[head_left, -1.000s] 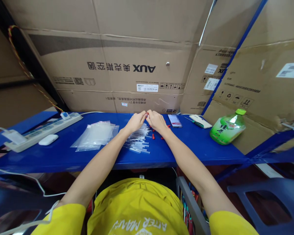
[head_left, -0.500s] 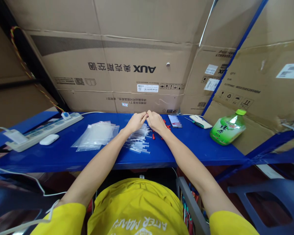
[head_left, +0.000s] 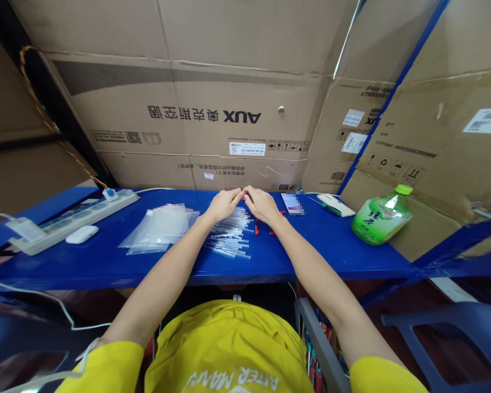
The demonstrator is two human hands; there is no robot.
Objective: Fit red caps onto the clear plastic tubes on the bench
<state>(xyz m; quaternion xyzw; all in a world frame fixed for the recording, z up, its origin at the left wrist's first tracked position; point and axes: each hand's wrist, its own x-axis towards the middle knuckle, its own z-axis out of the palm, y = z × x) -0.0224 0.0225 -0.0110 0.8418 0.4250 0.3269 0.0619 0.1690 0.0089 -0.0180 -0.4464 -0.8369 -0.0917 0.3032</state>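
My left hand [head_left: 222, 204] and my right hand [head_left: 262, 203] meet fingertip to fingertip over the back of the blue shelf [head_left: 106, 256]. Both are pinched closed around something small; a bit of red shows between the fingertips, too small to name. A pile of clear plastic tubes [head_left: 229, 237] lies just below my hands. A few small red caps [head_left: 257, 228] are scattered beside my right wrist.
Clear zip bags [head_left: 159, 226] lie left of the tubes. Further left are a white power strip [head_left: 71, 218] and a white earbud case [head_left: 81, 234]. A phone [head_left: 293, 203], a white device [head_left: 335, 204] and a green bottle [head_left: 380, 215] sit to the right. Cardboard boxes [head_left: 213, 114] wall the back.
My hands stay joined at the fingertips, with only slight finger movement. The view has shifted a little.
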